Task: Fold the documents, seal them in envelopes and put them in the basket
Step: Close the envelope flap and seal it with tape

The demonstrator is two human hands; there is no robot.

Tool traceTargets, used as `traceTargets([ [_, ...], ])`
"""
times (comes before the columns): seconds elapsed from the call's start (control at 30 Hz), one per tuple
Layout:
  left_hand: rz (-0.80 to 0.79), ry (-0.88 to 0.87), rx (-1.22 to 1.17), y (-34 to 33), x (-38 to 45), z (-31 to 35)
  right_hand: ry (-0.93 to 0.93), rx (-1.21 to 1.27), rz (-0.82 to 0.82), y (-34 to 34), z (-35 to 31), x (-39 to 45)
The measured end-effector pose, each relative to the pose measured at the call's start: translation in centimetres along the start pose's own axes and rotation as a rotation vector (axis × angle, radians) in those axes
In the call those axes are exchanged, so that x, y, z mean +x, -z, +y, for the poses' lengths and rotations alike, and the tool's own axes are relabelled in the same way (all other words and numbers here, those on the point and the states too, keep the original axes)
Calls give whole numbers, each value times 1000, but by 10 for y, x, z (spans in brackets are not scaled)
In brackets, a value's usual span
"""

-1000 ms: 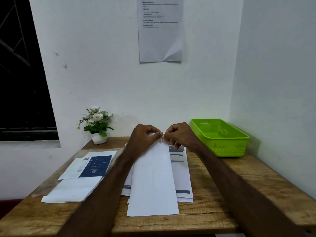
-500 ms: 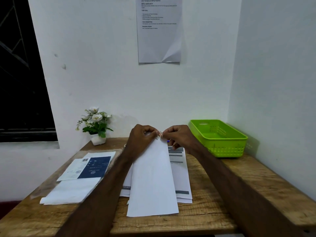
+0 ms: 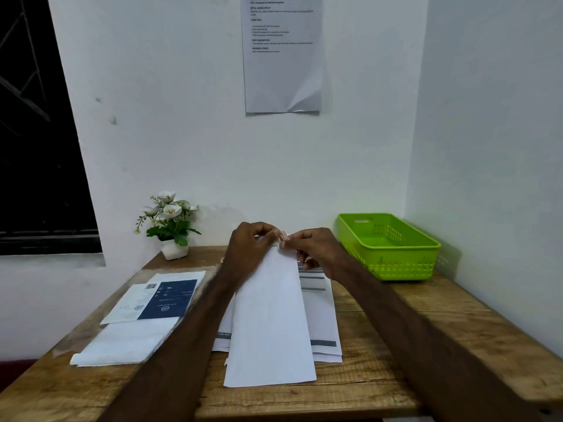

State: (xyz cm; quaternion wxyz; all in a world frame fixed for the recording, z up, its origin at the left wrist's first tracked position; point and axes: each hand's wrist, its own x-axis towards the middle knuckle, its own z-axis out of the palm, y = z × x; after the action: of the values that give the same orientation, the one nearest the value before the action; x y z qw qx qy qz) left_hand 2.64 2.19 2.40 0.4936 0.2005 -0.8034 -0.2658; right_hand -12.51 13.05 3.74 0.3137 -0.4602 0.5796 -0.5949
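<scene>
A long white envelope (image 3: pixel 269 324) lies lengthwise on the wooden table (image 3: pixel 380 385), on top of a stack of printed documents (image 3: pixel 321 318). My left hand (image 3: pixel 251 248) and my right hand (image 3: pixel 313 251) meet at its far end, fingertips of both pinching something small there at the envelope's edge; what it is I cannot make out. A green plastic basket (image 3: pixel 393 257) stands at the back right with nothing visible inside. More envelopes and a blue-and-white document (image 3: pixel 152 303) lie to the left.
A small white pot of artificial flowers (image 3: pixel 170 229) stands at the back left by the wall. A printed sheet (image 3: pixel 283 53) hangs on the wall above. Walls close the table at the back and right; a dark window is on the left.
My hands have drawn slightly closer together at the envelope's far end. The envelope and documents have stayed where they were.
</scene>
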Motion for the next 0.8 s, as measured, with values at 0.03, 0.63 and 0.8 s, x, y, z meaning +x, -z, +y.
traceTargets([
  [0.03,-6,4,-4,0,0,0,2,-5,7,-1,1,1],
  [0.63,25,16,64,0,-5,9,52,-240,-29,17,-3,3],
  [0.8,-7,-58,112,-3,-5,8,112,-378,-29,19,-3,7],
])
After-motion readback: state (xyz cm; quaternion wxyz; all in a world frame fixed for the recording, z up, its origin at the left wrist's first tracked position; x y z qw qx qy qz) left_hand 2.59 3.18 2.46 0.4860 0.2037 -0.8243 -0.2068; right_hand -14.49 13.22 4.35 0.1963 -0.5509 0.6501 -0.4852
